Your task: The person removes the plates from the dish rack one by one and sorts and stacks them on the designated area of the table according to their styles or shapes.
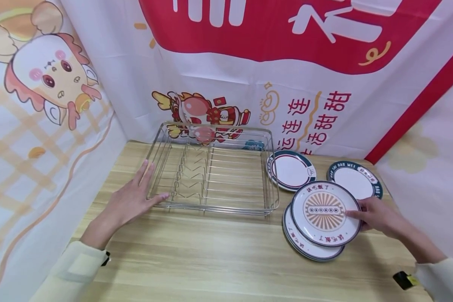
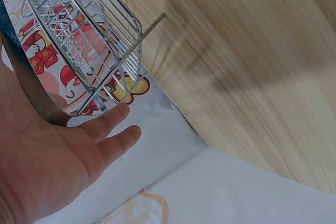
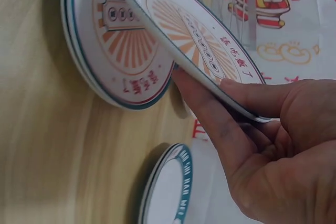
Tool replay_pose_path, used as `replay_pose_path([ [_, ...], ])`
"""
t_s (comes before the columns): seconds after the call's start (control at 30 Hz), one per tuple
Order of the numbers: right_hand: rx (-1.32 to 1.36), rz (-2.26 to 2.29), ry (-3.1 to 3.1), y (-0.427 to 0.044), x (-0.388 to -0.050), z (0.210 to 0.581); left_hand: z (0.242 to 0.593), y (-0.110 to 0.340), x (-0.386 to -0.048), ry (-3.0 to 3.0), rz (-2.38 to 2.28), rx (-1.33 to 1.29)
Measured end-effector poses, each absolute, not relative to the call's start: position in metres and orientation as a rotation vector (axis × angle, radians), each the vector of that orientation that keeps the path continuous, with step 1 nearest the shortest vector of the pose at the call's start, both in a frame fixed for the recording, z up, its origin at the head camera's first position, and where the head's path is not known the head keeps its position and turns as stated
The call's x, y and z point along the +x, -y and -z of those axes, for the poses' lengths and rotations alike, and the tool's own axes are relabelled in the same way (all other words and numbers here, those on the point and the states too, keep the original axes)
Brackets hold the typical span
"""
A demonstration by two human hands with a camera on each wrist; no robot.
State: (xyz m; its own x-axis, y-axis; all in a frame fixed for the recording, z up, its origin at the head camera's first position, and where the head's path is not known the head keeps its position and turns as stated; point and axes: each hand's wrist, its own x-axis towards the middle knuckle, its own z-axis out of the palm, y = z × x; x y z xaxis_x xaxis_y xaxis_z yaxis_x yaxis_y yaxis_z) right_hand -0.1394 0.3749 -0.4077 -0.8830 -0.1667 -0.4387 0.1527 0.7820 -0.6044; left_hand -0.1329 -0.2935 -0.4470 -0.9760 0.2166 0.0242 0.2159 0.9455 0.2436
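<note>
My right hand [image 1: 381,220] pinches the right edge of a white plate [image 1: 326,212] with an orange sunburst, thumb on top and fingers beneath. In the right wrist view this plate is tilted and raised above a stack of matching plates [image 3: 123,40]. My left hand [image 1: 126,203] is at the left side of a silver wire dish rack [image 1: 219,208], fingers extended along it and thumb by its front corner. In the left wrist view, part of the left hand [image 2: 58,156] shows beside the rack's corner; the rack hides some of its fingers. No plates stand in the rack.
Two sets of green-rimmed white plates lie behind the sunburst stack, one [image 1: 291,170] beside the rack's right end, another [image 1: 355,180] farther right. A wooden table [image 1: 211,260] bears everything. Printed cloth [image 1: 219,71] hangs behind and along both sides.
</note>
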Motion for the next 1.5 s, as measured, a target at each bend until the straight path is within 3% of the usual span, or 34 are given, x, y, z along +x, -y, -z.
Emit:
replay_pose_path([
  [0.5,0.079,0.857,-2.514,-0.383,-0.137,0.444,0.445,0.293,-0.134,-3.091,-0.385,0.338],
  [1.5,-0.032,0.361,-2.710,-0.353,-0.122,0.470,0.448,0.294,-0.133,-3.097,-0.382,0.337],
])
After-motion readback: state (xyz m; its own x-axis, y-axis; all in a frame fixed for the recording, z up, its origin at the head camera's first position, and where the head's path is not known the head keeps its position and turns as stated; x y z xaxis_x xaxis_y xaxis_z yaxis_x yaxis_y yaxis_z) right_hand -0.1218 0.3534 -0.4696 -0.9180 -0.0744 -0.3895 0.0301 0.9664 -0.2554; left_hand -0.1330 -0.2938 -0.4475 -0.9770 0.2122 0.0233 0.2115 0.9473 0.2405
